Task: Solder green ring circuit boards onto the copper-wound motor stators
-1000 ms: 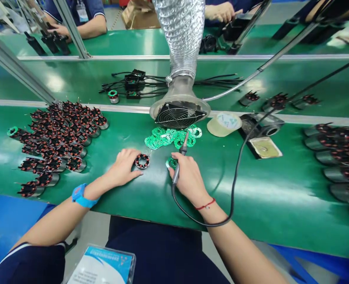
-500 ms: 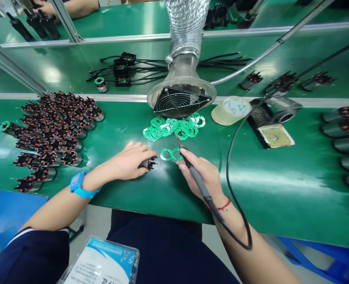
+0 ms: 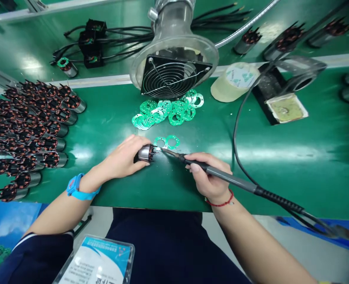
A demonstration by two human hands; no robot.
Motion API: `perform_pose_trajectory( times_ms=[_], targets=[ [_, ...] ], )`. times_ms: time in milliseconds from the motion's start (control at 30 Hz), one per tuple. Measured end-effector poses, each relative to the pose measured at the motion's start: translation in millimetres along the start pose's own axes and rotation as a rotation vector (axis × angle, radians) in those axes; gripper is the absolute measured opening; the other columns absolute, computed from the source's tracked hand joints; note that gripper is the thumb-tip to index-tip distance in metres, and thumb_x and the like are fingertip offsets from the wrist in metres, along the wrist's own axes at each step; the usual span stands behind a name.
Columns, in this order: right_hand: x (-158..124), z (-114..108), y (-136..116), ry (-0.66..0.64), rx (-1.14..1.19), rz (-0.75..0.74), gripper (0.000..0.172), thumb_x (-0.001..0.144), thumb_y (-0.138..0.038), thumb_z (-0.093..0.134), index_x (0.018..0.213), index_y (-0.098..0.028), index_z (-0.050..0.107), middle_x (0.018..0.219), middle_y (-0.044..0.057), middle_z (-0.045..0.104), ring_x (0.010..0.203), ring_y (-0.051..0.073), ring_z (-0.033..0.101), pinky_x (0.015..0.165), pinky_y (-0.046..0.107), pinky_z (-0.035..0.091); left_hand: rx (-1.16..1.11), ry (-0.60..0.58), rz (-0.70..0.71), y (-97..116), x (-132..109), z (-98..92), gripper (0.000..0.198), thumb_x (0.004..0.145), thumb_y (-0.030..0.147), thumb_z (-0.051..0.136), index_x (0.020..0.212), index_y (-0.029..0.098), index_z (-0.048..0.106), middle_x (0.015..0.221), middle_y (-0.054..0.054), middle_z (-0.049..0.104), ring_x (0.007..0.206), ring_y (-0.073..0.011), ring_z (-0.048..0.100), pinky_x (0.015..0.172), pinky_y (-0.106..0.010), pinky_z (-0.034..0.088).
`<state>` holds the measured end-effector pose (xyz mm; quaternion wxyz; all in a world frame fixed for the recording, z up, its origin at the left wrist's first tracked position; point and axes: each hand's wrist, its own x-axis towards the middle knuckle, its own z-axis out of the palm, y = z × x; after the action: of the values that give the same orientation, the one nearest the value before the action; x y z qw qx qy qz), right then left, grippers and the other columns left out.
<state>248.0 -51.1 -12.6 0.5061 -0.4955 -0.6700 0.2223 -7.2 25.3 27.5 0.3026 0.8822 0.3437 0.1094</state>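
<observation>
My left hand (image 3: 126, 157) is closed around a motor stator (image 3: 145, 153), a metal cylinder lying on its side with its wire ends and pins facing right. In my right hand (image 3: 211, 173) is a soldering iron (image 3: 227, 176), gripped like a pen, its tip pointing left close to the stator's pins; whether it touches them I cannot tell. Just beyond the tip lie two joined green ring-shaped circuit boards (image 3: 172, 142). Farther back is a pile of similar ring boards (image 3: 176, 116), under the fan.
A fume extractor fan (image 3: 170, 77) hangs over the back of the bench. Many stators (image 3: 41, 118) stand at the left. A tape roll (image 3: 235, 81) and a soldering stand with a sponge (image 3: 287, 108) are at right. The iron's cable (image 3: 236, 138) loops across the bench.
My right hand has drawn the soldering iron back from the ring boards and turned its tip left toward the stator. The stator now shows more of its metal side. The view has shifted.
</observation>
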Motion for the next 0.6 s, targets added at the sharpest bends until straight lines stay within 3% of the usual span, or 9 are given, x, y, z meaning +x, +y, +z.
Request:
perform_pose_trajectory(
  times_ms=[267, 600],
  targets=[
    [2.9, 0.6, -3.0, -0.019, -0.006, 0.008, 0.013, 0.087, -0.023, 0.059, 0.094, -0.023, 0.07, 0.083, 0.003, 0.076, 0.069, 0.019, 0.073, 0.066, 0.033, 0.061, 0.101, 0.064, 0.112, 2.4, 1.8, 3.5, 0.035, 0.093, 0.029, 0.056, 0.124, 0.016, 0.046, 0.118, -0.013, 0.06, 0.111, -0.0255, 0.054, 0.094, -0.042, 0.045],
    [-2.5, 2.6, 0.8, -0.003, 0.027, 0.045, 0.017, 0.087, -0.023, 0.061, 0.1, -0.024, 0.071, 0.087, 0.004, 0.077, 0.076, 0.021, 0.074, 0.072, 0.035, 0.062, 0.142, 0.105, 0.135, 2.2, 0.3, 4.0, 0.032, 0.093, 0.023, 0.055, 0.124, 0.015, 0.047, 0.12, -0.013, 0.059, 0.112, -0.0258, 0.053, 0.095, -0.043, 0.044]
  ],
)
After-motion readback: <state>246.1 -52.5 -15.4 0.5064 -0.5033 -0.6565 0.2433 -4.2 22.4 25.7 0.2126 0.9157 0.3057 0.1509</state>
